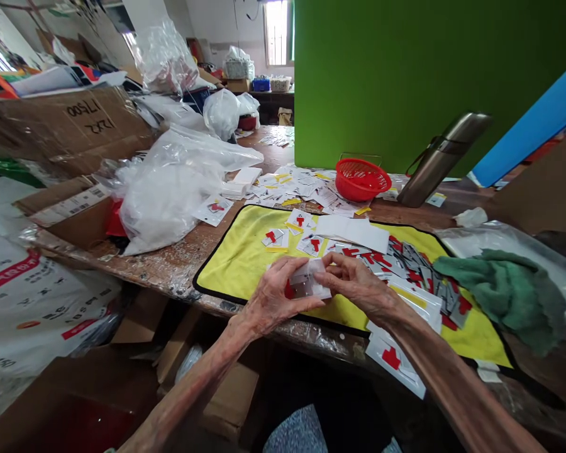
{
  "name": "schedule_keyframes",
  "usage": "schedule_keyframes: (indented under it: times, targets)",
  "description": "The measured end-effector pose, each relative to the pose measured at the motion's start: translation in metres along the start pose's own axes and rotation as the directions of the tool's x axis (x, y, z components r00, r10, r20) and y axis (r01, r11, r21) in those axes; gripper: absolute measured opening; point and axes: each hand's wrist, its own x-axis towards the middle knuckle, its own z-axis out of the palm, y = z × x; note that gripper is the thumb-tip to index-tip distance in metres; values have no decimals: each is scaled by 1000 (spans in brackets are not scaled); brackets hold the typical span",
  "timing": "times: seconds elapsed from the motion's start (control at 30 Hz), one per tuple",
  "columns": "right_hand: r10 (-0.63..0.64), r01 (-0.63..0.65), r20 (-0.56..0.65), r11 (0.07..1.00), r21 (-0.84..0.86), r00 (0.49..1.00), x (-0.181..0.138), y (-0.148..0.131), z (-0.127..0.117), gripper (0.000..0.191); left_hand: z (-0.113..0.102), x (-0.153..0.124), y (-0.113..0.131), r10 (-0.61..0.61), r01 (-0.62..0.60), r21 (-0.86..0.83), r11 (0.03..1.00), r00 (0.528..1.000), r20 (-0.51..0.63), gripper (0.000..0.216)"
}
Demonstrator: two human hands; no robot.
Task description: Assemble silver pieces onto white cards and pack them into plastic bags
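A small white packet (307, 280) is held between my two hands over the yellow cloth (233, 255). My left hand (278, 289) is closed round its left side, thumb below, with a bit of red showing by the palm. The fingertips of my right hand (349, 277) pinch the packet's right edge. Just beyond lie several small cards with red pieces (315, 244) and a stack of white sheets (353, 231). Right of my hands is a pile of grey and red flat pieces (412, 264). Under my right forearm are clear packets (396, 358), partly over the table edge.
Behind the cloth stand a red basket (362, 179) and a steel flask (441, 160) by a green panel (429, 82). Loose printed cards (306, 185) cover the table there. A plastic bag (170, 189) and cardboard box (75, 207) are left; a green rag (504, 296) lies right.
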Motion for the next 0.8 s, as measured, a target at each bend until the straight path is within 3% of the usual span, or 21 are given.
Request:
schedule_keyframes:
  times: [0.1,0.2,0.3,0.4,0.5,0.67,0.8]
  targets:
    - [-10,17,91,997,-80,996,6,3,-1,26,-1,1,6,-14,16,-50,999,999,42,62]
    - [8,5,158,997,-81,987,9,0,-4,26,-7,6,10,-148,161,-166,973,985,92,53]
    - [58,-57,237,998,-11,970,8,-2,-9,30,-14,10,9,-295,346,-358,868,936,190,28]
    - [117,-123,279,992,2,953,7,2,-11,33,-13,12,8,-352,451,-468,761,891,286,28]
    - [155,-174,309,984,34,938,5,7,-9,37,-6,9,8,-396,500,-508,702,866,305,29]
    - [125,-134,185,990,38,975,-3,8,-12,43,3,6,7,-518,506,-607,613,838,175,32]
    - [62,-60,156,998,-19,986,-9,10,-14,39,4,6,10,-541,586,-649,485,784,303,35]
